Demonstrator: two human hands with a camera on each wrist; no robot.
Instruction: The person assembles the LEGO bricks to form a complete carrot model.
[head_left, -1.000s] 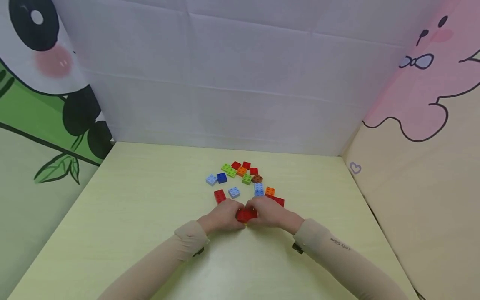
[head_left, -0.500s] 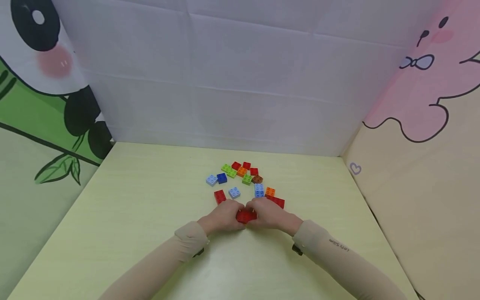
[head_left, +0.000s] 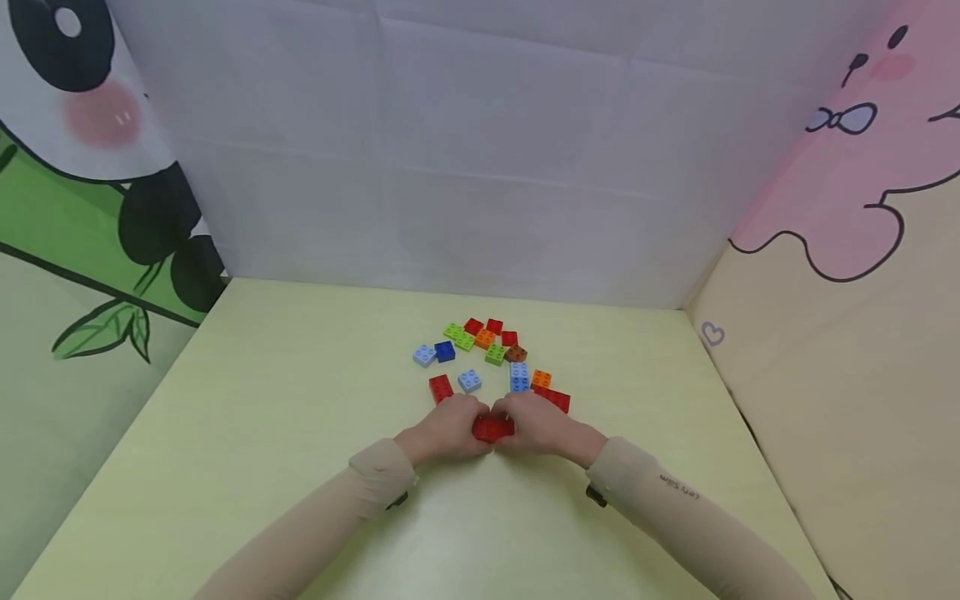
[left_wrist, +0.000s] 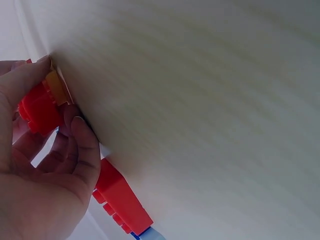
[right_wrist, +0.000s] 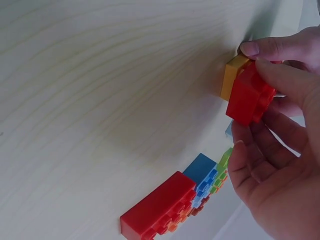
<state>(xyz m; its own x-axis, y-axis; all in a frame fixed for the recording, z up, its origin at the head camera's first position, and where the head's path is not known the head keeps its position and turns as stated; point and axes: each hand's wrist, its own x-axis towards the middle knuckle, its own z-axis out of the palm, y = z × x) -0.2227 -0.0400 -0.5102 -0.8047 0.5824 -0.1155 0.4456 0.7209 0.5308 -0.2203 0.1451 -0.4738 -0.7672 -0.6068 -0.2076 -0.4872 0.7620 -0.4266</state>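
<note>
In the head view, we see a red brick (head_left: 493, 429) between the left grip (head_left: 448, 426) and right grip (head_left: 542, 425), both curled round it. The left wrist view shows us a yellow-orange brick (left_wrist: 57, 88) on its side toward the table (left_wrist: 200, 115). In the right wrist view, the red brick sits between thumb (right_wrist: 279, 76) and fingertips (right_wrist: 241, 137).

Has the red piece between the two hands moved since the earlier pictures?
No: judged against the dark blue brick on the table, the red piece shows no clear shift in any direction in the head view.
</note>
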